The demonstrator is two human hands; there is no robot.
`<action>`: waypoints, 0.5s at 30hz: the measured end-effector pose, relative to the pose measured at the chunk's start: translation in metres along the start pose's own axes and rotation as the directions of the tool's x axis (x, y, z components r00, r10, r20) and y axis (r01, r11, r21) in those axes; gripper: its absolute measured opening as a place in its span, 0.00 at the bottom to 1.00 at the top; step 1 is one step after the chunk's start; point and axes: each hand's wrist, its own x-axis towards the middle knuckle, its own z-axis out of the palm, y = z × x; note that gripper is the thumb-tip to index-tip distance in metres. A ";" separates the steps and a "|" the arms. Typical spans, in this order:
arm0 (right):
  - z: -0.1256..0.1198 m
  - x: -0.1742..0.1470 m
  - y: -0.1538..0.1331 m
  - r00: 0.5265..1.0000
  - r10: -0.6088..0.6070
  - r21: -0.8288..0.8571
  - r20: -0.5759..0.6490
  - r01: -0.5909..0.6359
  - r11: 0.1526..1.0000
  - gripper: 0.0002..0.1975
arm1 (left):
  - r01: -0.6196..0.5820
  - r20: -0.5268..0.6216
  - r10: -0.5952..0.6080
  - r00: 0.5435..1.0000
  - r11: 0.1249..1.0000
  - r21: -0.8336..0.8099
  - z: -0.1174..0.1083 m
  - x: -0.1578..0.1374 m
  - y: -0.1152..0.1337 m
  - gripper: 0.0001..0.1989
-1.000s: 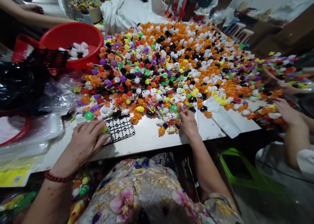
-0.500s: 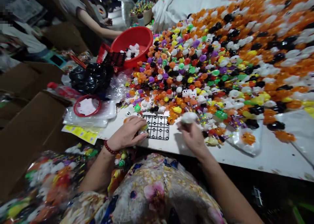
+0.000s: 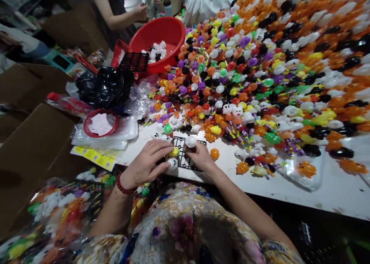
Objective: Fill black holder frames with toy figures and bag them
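Observation:
My left hand (image 3: 148, 160), with a dark red bead bracelet, curls over the left end of a black plastic grid rack (image 3: 181, 160). Its fingers and thumb close around a yellow toy head (image 3: 174, 152) and a white toy head (image 3: 172, 163) with a dark face. My right hand (image 3: 201, 156) pinches a rounded white toy head (image 3: 190, 142), upright above the right part of the rack. That hand hides whatever is below the white piece. Just beyond my left fingers, a green toy head (image 3: 167, 129) lies among white ones.
A large heap of colourful toy heads (image 3: 231, 71) covers the table's back and right. A red basin (image 3: 179, 32) holds white pieces; another black rack (image 3: 134, 62) leans by it. Left are a red basket (image 3: 86, 127), plastic bags and cardboard boxes (image 3: 34, 137). Another person's arm (image 3: 123, 19) is behind.
My right hand has moved left with the white toy head, from beside the rack to over it. My left hand stays at the rack's left end. The other person's hand has lifted from the basin.

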 end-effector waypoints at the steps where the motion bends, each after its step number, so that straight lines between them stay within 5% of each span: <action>1: -0.003 -0.003 -0.001 0.999 -0.039 -0.052 -0.012 0.038 0.998 0.07 | 0.009 -0.016 -0.009 1.000 1.000 -0.003 0.000 0.000 -0.001 0.21; 5: -0.024 -0.012 -0.009 0.958 -0.280 -0.280 -0.067 0.251 0.927 0.11 | 0.041 -0.084 -0.039 0.996 0.999 0.024 -0.002 0.000 -0.007 0.20; 9: -0.047 -0.014 -0.019 0.894 -0.441 -0.512 -0.082 0.341 0.788 0.13 | 0.077 -0.122 -0.070 0.990 0.995 0.059 -0.005 0.003 -0.010 0.18; 15: -0.047 0.002 -0.037 0.860 -0.510 -0.486 0.022 0.455 0.746 0.08 | 0.064 -0.110 -0.058 0.992 0.997 0.049 -0.003 0.009 -0.011 0.19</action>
